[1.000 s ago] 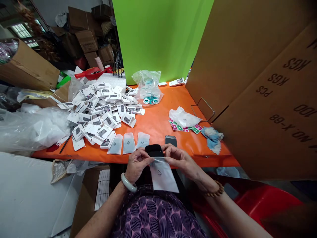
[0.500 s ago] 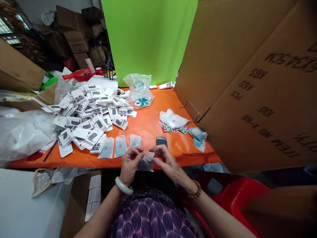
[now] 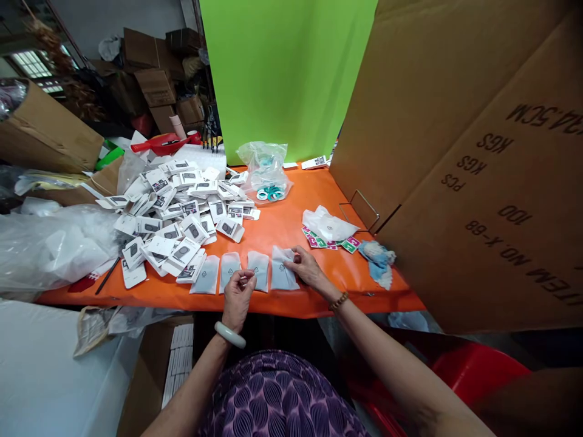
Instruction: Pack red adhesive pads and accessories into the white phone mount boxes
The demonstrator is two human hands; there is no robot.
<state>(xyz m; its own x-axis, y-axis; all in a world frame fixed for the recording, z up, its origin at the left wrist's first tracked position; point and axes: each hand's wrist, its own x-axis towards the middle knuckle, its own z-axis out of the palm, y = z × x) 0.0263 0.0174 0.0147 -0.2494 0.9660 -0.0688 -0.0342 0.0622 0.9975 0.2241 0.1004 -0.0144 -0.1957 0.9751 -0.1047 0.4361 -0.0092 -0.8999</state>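
Along the front of the table, several frosted plastic bags lie side by side, each with a greyish flat thing inside and a small triangular mark. My right hand (image 3: 306, 267) pinches the upper right edge of the rightmost bag (image 3: 282, 280), which lies flat. My left hand (image 3: 239, 294) hovers over the neighbouring bag (image 3: 228, 264) and partly covers it; its fingers are curled together, with nothing visible in them. Another frosted bag (image 3: 260, 264) lies between my hands. At the row's left end is one more filled bag (image 3: 206, 276), beside the heap of small white boxes (image 3: 184, 227).
Right of the bags are a white plastic packet (image 3: 328, 223), green and pink cards (image 3: 350, 244) and a blue cloth (image 3: 377, 265). A clear bag with teal rings (image 3: 268, 176) lies farther back. A tall cardboard box (image 3: 455, 182) stands right, a green panel (image 3: 291, 79) behind.
The bag held between both hands at the table edge now lies at the row's right end. My hands have moved apart. The dark flat device is no longer visible on the bare table.
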